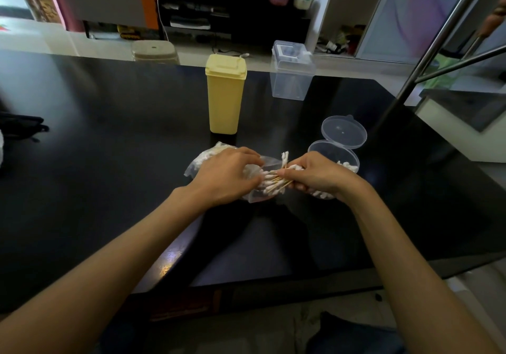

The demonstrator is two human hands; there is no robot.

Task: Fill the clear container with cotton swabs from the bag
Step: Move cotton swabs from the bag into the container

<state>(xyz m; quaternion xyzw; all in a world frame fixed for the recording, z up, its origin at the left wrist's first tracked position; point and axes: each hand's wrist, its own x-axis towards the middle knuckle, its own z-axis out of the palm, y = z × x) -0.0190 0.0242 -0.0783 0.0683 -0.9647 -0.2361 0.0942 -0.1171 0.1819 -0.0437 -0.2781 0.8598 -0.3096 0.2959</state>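
Wooden-stemmed cotton swabs, crinkled bag, round container

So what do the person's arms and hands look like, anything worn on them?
Both forearms are bare as far as the frame shows: no sleeves in view. The left hand and right hand wear no gloves, and no watch, bracelet or ring is visible. Nails look short and unpainted where they show.

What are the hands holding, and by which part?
Right hand pinches a bunch of cotton swabs around their wooden stems; left hand grips the plastic bag near its opening.
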